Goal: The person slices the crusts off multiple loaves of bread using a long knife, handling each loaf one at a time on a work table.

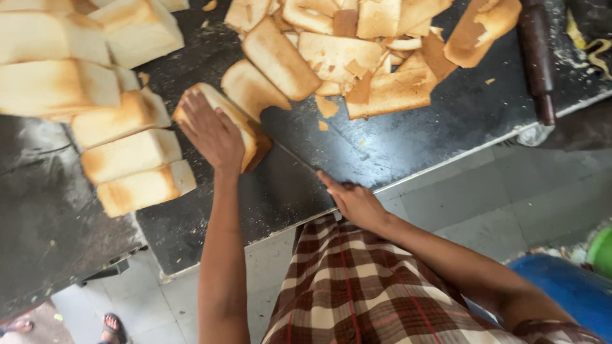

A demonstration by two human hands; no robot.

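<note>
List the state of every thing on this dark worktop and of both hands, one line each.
Left hand: open, pressed flat on the bread loaf.
Bread loaf: lying on the table, crust partly trimmed.
Right hand: gripping a long knife.
Long knife: blade low against the loaf's base.
Whole loaves: stacked at left, uncut.
Crust slices: cut off, piled loose.
Rolling pin: lying idle.
Table: crumb-strewn.

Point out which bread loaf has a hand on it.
The loaf under the left hand, alone on the dark table beside the crust pile. The stacked loaves further left lie untouched; the right hand holds a knife.
</note>
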